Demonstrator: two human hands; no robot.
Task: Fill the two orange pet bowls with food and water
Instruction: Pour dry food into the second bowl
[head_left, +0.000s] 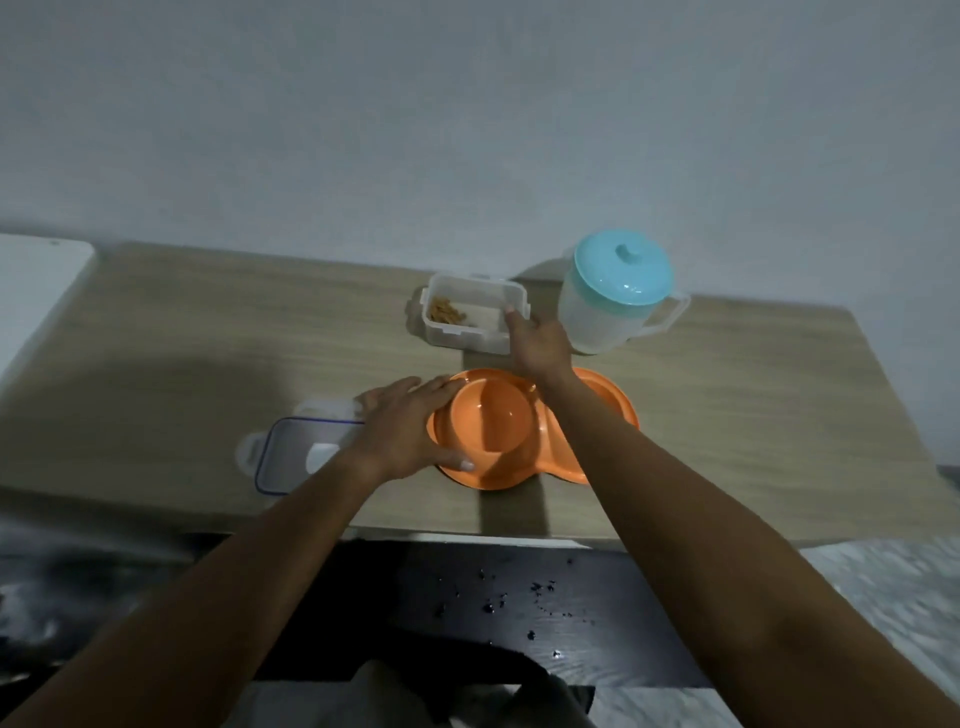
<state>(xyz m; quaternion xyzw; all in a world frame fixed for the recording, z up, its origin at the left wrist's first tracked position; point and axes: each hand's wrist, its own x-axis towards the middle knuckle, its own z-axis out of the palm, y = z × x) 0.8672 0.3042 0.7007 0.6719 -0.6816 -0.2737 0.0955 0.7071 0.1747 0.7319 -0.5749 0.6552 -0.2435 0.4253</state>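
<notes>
Orange bowls (498, 421), turquoise-lidded jug (618, 296)

On the wooden bench (208, 338), the left hand (410, 428) lies flat against the left rim of the orange double bowl (488, 426), both wells empty. The right hand (535, 343) touches the open food container (467, 312), beside the teal-lidded jug (613, 296). A clear lid (296, 457) lies left.

No text, label, brand, number or sign can be read anywhere, neither on the orange pet bowls (519, 426), the food container (470, 312), the lidded jug (613, 296) nor the desk (208, 338).
</notes>
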